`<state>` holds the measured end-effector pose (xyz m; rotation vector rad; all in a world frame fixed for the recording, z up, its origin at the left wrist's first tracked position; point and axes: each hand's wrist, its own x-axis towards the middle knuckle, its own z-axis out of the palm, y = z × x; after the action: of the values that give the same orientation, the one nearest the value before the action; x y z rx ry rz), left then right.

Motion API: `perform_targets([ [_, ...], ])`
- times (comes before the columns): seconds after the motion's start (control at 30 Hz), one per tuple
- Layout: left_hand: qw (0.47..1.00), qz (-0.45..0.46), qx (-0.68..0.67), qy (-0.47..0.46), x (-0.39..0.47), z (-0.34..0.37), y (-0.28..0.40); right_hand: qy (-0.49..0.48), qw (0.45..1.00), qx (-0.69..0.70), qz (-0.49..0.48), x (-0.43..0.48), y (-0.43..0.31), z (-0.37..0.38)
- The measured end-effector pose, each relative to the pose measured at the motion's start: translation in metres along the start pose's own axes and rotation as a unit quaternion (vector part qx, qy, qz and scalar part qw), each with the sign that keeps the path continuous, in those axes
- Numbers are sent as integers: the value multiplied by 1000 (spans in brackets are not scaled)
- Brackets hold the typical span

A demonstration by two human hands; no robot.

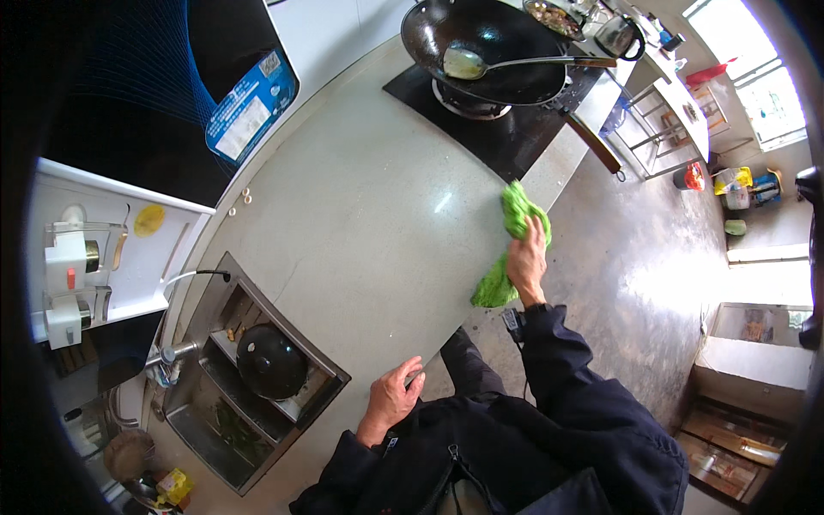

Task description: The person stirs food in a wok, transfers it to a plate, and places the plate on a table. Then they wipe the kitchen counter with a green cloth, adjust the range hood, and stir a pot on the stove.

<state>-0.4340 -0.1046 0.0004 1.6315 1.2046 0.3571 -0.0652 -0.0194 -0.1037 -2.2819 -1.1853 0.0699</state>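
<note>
My right hand (528, 261) grips a bright green cloth (497, 286) at the front edge of the grey countertop (360, 212). Part of the cloth bunches up beyond my fingers and part trails below the hand. Near the same edge, closer to my body, my left hand (394, 396) rests with its fingers slightly apart and holds nothing. Past the cloth's upper end lies a black gas hob (496, 145). On it sits a large black wok (502, 38), with a metal spatula (467, 64) laid across it.
A steel sink (257, 386) at lower left holds a black lid (271, 362). The wok's wooden handle (592, 143) sticks out past the counter's edge. Behind the hob stand a dish of food (552, 18) and a glass pot (618, 37). Small rings (246, 195) lie by the wall.
</note>
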Motion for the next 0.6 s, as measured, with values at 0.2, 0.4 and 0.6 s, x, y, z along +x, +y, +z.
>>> perform_targets([
  [0.2,1000,-20,-2,2,-2,-6,-13,119,919,290,239,17,113,-58],
  [0.4,997,-62,22,35,11,4,-20,91,981,173,7,189,107,-56],
  [0.6,993,-89,0,74,34,33,0,17,984,-134,-113,248,84,23],
])
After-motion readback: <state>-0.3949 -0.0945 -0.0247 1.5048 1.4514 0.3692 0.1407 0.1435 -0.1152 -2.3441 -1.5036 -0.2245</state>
